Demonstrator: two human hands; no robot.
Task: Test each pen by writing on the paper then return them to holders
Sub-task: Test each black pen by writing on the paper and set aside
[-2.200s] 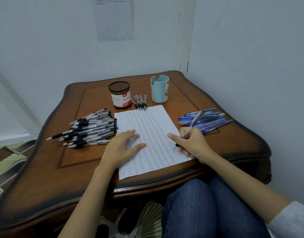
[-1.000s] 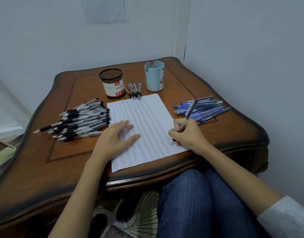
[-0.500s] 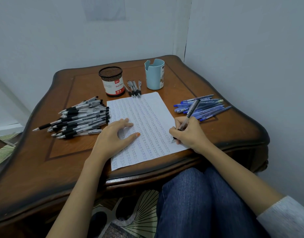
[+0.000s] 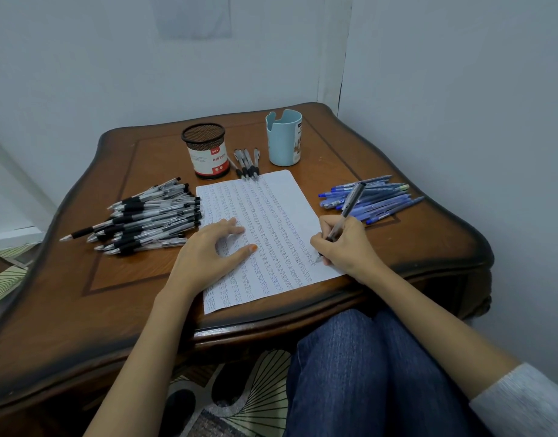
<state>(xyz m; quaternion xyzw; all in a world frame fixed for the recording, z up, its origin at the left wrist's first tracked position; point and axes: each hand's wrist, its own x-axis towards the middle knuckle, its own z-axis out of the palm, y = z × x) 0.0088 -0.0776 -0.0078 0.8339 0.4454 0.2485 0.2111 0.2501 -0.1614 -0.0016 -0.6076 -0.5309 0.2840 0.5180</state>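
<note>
A white sheet of paper (image 4: 271, 216), covered in rows of small writing, lies in the middle of the wooden table (image 4: 120, 298). My left hand (image 4: 211, 250) rests flat on its left half with fingers spread. My right hand (image 4: 347, 244) grips a grey pen (image 4: 350, 205) with its tip touching the paper's right edge. A pile of black-grip pens (image 4: 145, 219) lies left of the paper. A pile of blue pens (image 4: 378, 198) lies to the right. At the back stand a black mesh holder (image 4: 206, 151) and a light blue holder (image 4: 284, 138).
Several black-grip pens (image 4: 247, 164) lie between the two holders at the paper's top edge. White walls close in behind and to the right of the table. My knees in blue jeans (image 4: 359, 370) sit under the table's near edge.
My right hand has crept slightly down the paper's right edge with the pen. The left hand stays flat on the sheet. The camera view has shifted a little.
</note>
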